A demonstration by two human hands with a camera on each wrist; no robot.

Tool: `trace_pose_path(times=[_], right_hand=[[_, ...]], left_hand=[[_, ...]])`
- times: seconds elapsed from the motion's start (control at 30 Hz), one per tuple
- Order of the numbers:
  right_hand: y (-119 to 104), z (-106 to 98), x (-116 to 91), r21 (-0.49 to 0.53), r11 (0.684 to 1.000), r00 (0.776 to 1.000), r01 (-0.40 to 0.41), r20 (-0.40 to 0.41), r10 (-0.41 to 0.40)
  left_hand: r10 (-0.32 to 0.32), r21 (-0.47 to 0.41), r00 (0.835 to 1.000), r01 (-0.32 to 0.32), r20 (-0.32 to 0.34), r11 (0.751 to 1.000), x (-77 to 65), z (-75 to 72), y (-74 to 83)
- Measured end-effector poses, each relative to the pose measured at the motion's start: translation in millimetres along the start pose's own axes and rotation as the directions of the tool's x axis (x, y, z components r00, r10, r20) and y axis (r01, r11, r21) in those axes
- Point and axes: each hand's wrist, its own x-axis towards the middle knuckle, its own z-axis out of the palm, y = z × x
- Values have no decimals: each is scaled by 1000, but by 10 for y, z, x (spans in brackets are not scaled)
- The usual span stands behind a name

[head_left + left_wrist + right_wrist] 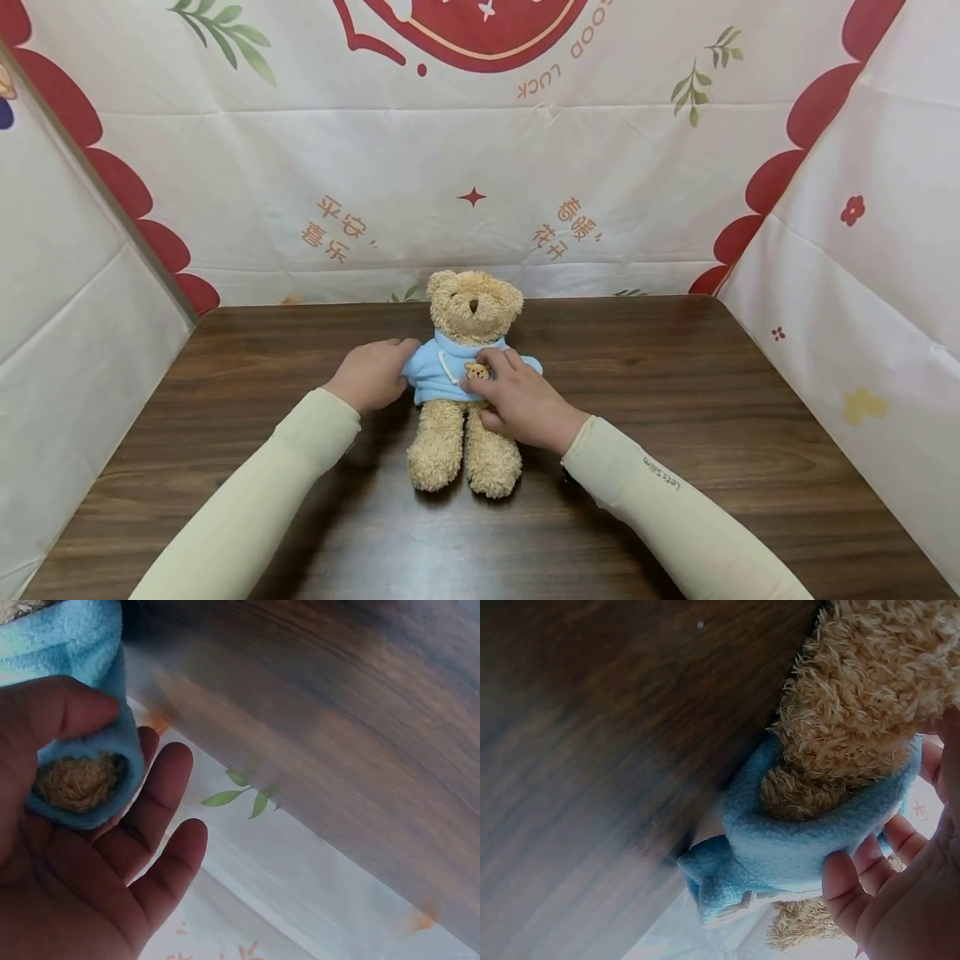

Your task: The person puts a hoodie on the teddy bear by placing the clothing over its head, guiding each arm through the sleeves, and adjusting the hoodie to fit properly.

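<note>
A tan plush teddy bear [474, 307] in a light blue hoodie [431, 367] lies face up on the table, its legs toward me. My left hand [372, 375] is at the hoodie's left sleeve; in the left wrist view the thumb and fingers pinch that sleeve [129, 766], with tan fur showing inside its cuff. On the bear's chest rests my right hand [528, 400], fingers loosely bent beside the small bear patch [476, 372]. From the right wrist view, its fingertips [840, 874] touch the hoodie near the hem, below which the furry leg [877, 682] shows.
The dark wood-grain table [637, 367] stretches out around the bear. A white printed cloth [450, 150] with red scallops hangs behind its far edge, and similar white cloths [862, 275] stand along both sides.
</note>
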Motion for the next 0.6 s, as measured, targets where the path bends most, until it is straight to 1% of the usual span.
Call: trace_pose_path(times=[0.07, 0.1, 0.13, 0.2, 0.23, 0.3, 0.33, 0.37, 0.4, 0.43, 0.5, 0.57, 0.6], right_hand=[[2, -1, -1, 3, 1000, 1000, -1, 2, 1], [4, -3, -2, 5, 1000, 1000, -1, 5, 1], [4, -2, -1, 4, 1000, 1000, -3, 7, 3], [4, 2, -3, 4, 1000, 1000, -8, 14, 8], [7, 2, -3, 2, 1000, 1000, -10, 18, 10], [19, -9, -3, 2, 1000, 1000, -2, 28, 2], [28, -27, -2, 13, 1000, 999, 6, 35, -6], [50, -44, -1, 31, 999, 999, 16, 45, -18], [77, -65, 0, 57, 998, 998, 26, 52, -29], [108, -100, 6, 99, 995, 998, 29, 52, -35], [187, -184, 9, 188, 982, 999, 14, 33, -20], [279, -261, 3, 251, 968, 1000, -23, -9, 26], [321, -294, -5, 270, 962, 998, -48, -33, 59]], left_hand=[[-15, 2, 999, 15, 36, 1000, -13, -20, 22], [-14, -4, 999, 14, 32, 1000, -16, -25, 37], [-5, -5, 1000, 5, 12, 1000, -21, -27, 49], [39, -8, 996, -40, -74, 999, -18, -32, 86], [71, -16, 989, -74, -131, 997, -15, -37, 111], [152, -31, 957, -164, -248, 986, -7, -36, 173], [189, -25, 942, -204, -276, 979, -7, -33, 205], [219, -14, 934, -232, -281, 973, -7, -17, 237], [236, -9, 934, -248, -268, 969, -16, -2, 270], [241, -4, 939, -250, -245, 968, -29, 17, 298], [225, 26, 956, -224, -188, 974, -57, 65, 337], [197, 61, 968, -189, -155, 980, -83, 112, 366], [181, 62, 972, -173, -151, 983, -95, 126, 381]])
